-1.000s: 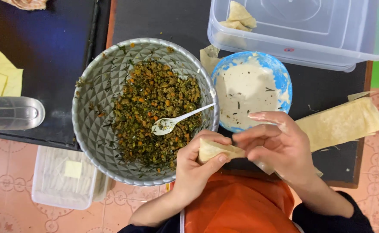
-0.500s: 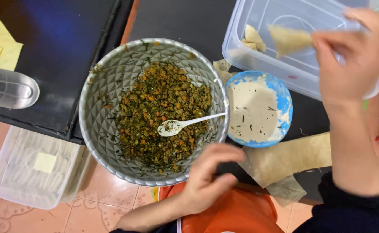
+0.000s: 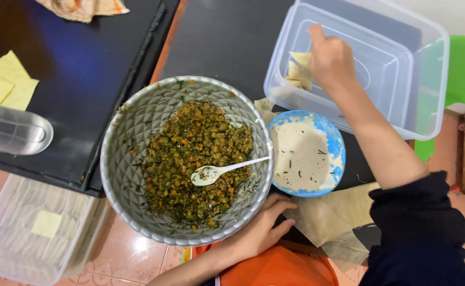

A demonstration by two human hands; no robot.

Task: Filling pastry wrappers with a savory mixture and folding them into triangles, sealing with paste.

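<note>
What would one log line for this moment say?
right hand: in clear tub, at folded pastries | left hand: against filling bowl | spoon: in bowl

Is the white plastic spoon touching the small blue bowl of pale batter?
Apart. The head view shows the white plastic spoon ending at the grey bowl's rim, short of the blue bowl.

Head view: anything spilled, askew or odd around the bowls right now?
Nothing spilled. Filling stays inside the grey bowl, the white spoon resting in it. The small blue bowl has paste smeared up its rim. Pastry sheets lie rumpled at the table edge.
</note>
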